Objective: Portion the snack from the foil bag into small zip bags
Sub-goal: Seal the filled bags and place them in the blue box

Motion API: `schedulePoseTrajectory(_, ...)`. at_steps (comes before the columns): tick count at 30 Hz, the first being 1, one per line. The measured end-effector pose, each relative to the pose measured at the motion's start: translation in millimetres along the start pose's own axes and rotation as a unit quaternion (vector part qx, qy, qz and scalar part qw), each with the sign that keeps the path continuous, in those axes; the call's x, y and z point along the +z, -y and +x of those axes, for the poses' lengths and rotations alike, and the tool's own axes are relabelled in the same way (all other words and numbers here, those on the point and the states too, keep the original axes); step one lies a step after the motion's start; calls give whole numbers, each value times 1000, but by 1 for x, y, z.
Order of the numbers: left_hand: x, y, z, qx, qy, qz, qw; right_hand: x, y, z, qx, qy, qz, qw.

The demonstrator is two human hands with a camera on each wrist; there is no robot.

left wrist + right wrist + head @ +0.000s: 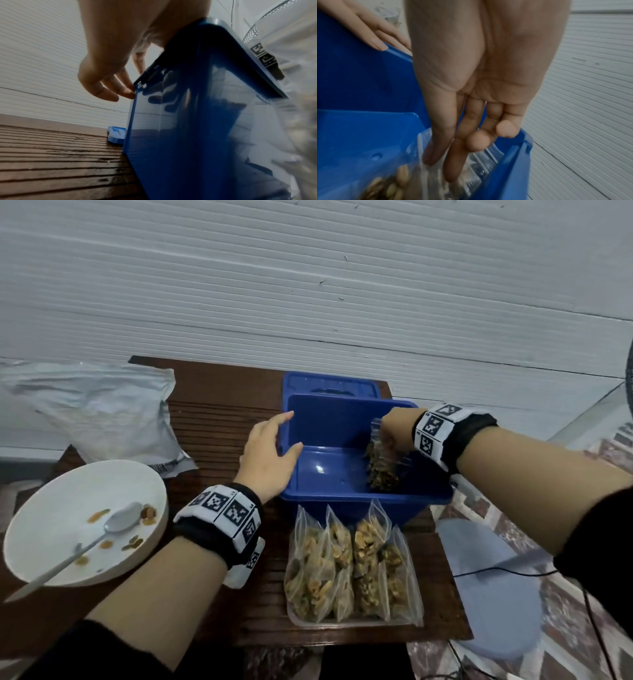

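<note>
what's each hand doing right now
Left hand: open, fingers resting on the blue plastic bin rim.
Right hand: pinching a filled clear zip bag inside the bin.

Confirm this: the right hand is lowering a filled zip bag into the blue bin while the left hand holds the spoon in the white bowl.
Wrong about the left hand. It rests on the blue bin's left rim, as the head view shows; the spoon lies untouched in the white bowl. The rest stands: the right hand pinches a filled zip bag inside the bin.
</note>
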State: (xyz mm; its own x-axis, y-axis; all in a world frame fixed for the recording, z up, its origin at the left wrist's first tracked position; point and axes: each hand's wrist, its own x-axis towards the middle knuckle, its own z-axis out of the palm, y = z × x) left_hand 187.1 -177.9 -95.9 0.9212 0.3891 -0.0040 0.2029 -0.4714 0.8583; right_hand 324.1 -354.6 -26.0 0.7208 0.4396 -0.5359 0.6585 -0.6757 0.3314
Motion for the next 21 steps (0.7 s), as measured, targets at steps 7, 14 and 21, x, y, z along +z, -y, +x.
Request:
schedulePoseTrajectory(7, 0, -1, -3, -1, -7, -10, 1000, -6, 8, 0, 21, 22, -70, 997)
schedulePoseTrajectory(14, 0, -6, -7, -9, -45, 29, 999, -7, -4, -15, -18, -60, 85, 994)
schedulePoseTrajectory(21, -3, -24, -27, -5, -94, 77, 993, -9, 0, -58, -53, -67, 259, 962)
